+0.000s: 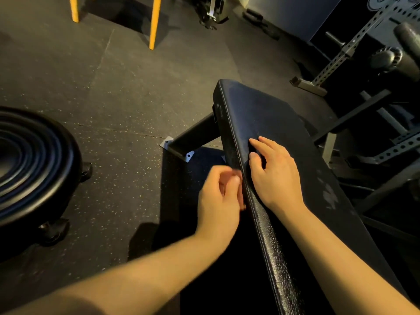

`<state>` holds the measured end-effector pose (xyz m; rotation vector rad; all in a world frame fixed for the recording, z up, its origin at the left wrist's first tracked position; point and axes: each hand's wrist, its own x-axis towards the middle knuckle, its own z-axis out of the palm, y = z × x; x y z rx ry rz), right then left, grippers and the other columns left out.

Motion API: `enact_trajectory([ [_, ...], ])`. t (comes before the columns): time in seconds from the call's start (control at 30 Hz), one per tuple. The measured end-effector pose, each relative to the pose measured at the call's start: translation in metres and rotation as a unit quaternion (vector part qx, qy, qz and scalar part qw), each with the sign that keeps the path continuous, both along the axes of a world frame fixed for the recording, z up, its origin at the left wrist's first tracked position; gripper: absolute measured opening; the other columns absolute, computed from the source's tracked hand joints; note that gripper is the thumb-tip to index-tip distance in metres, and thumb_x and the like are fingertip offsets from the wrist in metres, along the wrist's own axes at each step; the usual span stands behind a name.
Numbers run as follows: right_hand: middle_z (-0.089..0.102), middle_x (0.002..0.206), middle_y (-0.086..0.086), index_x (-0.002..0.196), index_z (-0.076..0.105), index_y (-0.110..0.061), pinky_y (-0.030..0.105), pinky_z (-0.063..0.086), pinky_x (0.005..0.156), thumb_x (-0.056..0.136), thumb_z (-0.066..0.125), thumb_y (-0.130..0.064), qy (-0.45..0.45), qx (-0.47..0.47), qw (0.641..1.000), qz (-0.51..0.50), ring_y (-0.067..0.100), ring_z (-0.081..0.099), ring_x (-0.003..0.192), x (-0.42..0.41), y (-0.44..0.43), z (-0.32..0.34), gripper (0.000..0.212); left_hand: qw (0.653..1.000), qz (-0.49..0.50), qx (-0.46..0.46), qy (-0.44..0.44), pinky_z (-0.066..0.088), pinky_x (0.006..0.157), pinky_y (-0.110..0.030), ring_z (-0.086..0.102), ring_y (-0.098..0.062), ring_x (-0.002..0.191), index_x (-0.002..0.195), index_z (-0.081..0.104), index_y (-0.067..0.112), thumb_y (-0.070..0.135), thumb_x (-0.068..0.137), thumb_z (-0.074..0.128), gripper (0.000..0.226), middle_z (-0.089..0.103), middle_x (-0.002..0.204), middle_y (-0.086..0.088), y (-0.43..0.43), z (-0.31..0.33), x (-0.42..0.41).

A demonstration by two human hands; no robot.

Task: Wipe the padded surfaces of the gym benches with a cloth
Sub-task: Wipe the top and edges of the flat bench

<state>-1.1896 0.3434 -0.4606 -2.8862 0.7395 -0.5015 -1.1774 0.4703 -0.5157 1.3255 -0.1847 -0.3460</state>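
A black padded gym bench point(268, 114) runs from the centre down to the lower right. My right hand point(275, 176) rests on top of the pad near its left edge, fingers bent, thumb and forefinger around a dark patch point(258, 153). Whether that patch is a dark cloth or only shadow is unclear. My left hand point(220, 201) hovers just left of the pad's stitched side, blurred, its fingers curled in towards the palm with nothing visible in them. No cloth is plainly visible.
The bench's steel foot point(179, 146) is bolted down on speckled rubber flooring. A stack of black weight plates on a wheeled stand point(29, 164) stands at left. Perforated rack uprights point(336, 62) and frame bars crowd the right. Yellow legs point(154, 23) stand at the back.
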Motion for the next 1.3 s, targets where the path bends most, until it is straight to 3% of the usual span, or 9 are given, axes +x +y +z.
enact_trajectory([
  [0.1, 0.050, 0.152, -0.008, 0.143, 0.057, -0.029, 0.040, 0.033, 0.118, 0.103, 0.046, -0.035, -0.006, 0.008, 1.000, 0.005, 0.010, 0.038, 0.143, 0.000, 0.001, 0.000, 0.042, 0.998, 0.029, 0.062, -0.010, 0.055, 0.081, -0.042, 0.067, -0.017, 0.087, 0.094, 0.061, 0.037, 0.027, 0.099, 0.058, 0.011, 0.069, 0.094, 0.003, -0.028, -0.002, 0.072],
  [0.23, 0.050, 0.152, -0.008, 0.143, 0.057, -0.030, 0.039, 0.032, 0.118, 0.103, 0.045, -0.037, -0.002, 0.007, 1.000, 0.007, 0.010, 0.038, 0.143, -0.001, 0.000, 0.002, 0.042, 0.991, 0.010, 0.117, -0.059, 0.054, 0.063, -0.025, 0.067, -0.002, 0.074, 0.094, 0.060, 0.036, 0.036, 0.098, 0.059, 0.004, 0.067, 0.087, 0.004, -0.020, -0.009, 0.108],
  [0.3, 0.050, 0.152, -0.009, 0.143, 0.057, -0.030, 0.038, 0.031, 0.119, 0.103, 0.045, -0.037, -0.003, 0.011, 1.000, 0.005, 0.009, 0.038, 0.143, -0.002, 0.000, 0.002, 0.042, 0.994, 0.082, 0.070, 0.016, 0.053, 0.064, -0.023, 0.067, 0.003, 0.074, 0.098, 0.056, 0.024, 0.020, 0.101, 0.060, 0.006, 0.062, 0.083, 0.009, -0.006, -0.008, 0.118],
  [0.4, 0.051, 0.151, -0.009, 0.143, 0.058, -0.030, 0.037, 0.030, 0.119, 0.103, 0.046, -0.036, -0.007, 0.011, 1.000, 0.007, 0.009, 0.038, 0.143, -0.002, 0.000, 0.002, 0.042, 0.982, 0.147, 0.014, 0.116, 0.053, 0.079, -0.031, 0.066, -0.017, 0.099, 0.108, 0.049, 0.023, 0.013, 0.097, 0.066, 0.022, 0.060, 0.097, 0.008, 0.006, -0.006, 0.132],
  [0.6, 0.052, 0.151, -0.008, 0.142, 0.059, -0.029, 0.040, 0.033, 0.119, 0.102, 0.047, -0.037, -0.013, 0.015, 1.000, 0.004, 0.010, 0.039, 0.142, -0.001, 0.000, 0.001, 0.042, 0.997, -0.079, 0.021, 0.018, 0.050, 0.056, -0.014, 0.072, -0.010, 0.074, 0.111, 0.062, 0.017, -0.003, 0.090, 0.070, 0.030, 0.073, 0.100, -0.005, -0.001, 0.002, 0.102],
  [0.83, 0.053, 0.150, -0.008, 0.141, 0.060, -0.029, 0.038, 0.033, 0.118, 0.102, 0.048, -0.036, -0.015, 0.011, 1.000, 0.002, 0.010, 0.040, 0.142, 0.000, 0.000, 0.002, 0.041, 0.983, -0.180, 0.032, -0.012, 0.058, 0.067, -0.026, 0.073, -0.018, 0.072, 0.092, 0.068, 0.020, -0.013, 0.080, 0.071, 0.035, 0.074, 0.087, -0.009, 0.043, -0.006, 0.035],
  [0.97, 0.051, 0.151, -0.008, 0.142, 0.059, -0.029, 0.038, 0.032, 0.119, 0.102, 0.047, -0.037, -0.015, 0.015, 1.000, 0.004, 0.010, 0.039, 0.143, -0.001, 0.001, 0.003, 0.042, 0.998, -0.052, -0.021, 0.039, 0.061, 0.059, -0.041, 0.070, -0.026, 0.057, 0.088, 0.065, 0.014, -0.004, 0.088, 0.069, 0.018, 0.072, 0.068, -0.010, 0.012, 0.015, 0.071],
  [1.07, 0.051, 0.151, -0.008, 0.142, 0.058, -0.029, 0.038, 0.032, 0.119, 0.103, 0.047, -0.037, -0.011, 0.016, 1.000, 0.001, 0.010, 0.039, 0.143, -0.001, 0.001, 0.003, 0.042, 0.999, -0.025, 0.022, 0.035, 0.063, 0.072, -0.051, 0.073, -0.025, 0.067, 0.090, 0.067, 0.018, 0.002, 0.090, 0.067, 0.015, 0.074, 0.075, -0.010, -0.009, 0.022, 0.104],
  [1.3, 0.050, 0.152, -0.008, 0.143, 0.057, -0.029, 0.036, 0.028, 0.118, 0.104, 0.047, -0.036, -0.002, 0.018, 1.000, -0.005, 0.009, 0.038, 0.143, -0.001, 0.001, 0.004, 0.042, 0.987, -0.159, 0.024, 0.023, 0.051, 0.059, -0.015, 0.070, -0.005, 0.064, 0.090, 0.069, 0.014, -0.008, 0.086, 0.069, 0.023, 0.075, 0.073, 0.002, 0.040, 0.010, 0.017],
])
